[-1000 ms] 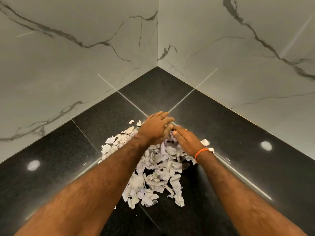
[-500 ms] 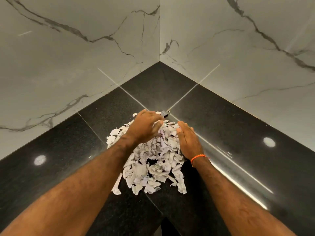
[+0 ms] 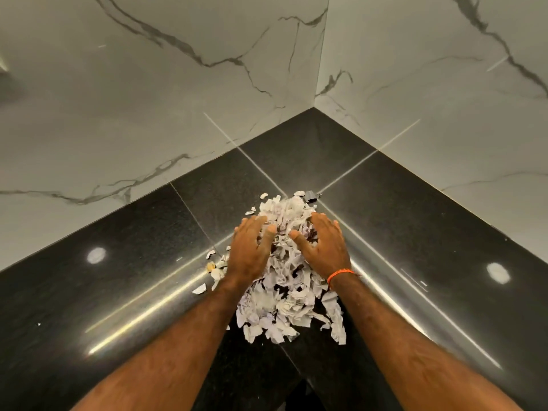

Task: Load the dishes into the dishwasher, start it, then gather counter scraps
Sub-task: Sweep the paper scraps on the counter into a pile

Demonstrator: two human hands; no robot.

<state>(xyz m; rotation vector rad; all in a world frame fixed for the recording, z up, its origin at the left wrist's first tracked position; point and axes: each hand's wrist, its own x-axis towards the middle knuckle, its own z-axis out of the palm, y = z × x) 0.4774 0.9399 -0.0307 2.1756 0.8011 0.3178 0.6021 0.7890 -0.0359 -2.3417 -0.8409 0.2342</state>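
A pile of torn white paper scraps [image 3: 286, 304] lies on the black granite counter [image 3: 118, 292] in the corner. My left hand [image 3: 249, 250] rests palm down on the pile's left side, fingers straight. My right hand [image 3: 324, 244], with an orange band at the wrist, rests flat on the pile's right side. The two hands flank the heap with scraps between them. A few loose scraps [image 3: 215, 269] lie apart to the left of my left wrist, one of them yellowish.
White marble walls [image 3: 148, 99] meet in a corner behind the counter. A dark scrap [image 3: 310, 195] sits at the pile's far edge. Ceiling lights reflect off the glossy counter on both sides.
Both hands slid back toward me from the pile's far end and drew apart to its sides. The heap has been drawn into a narrower mound, and some scraps were left out on the left.
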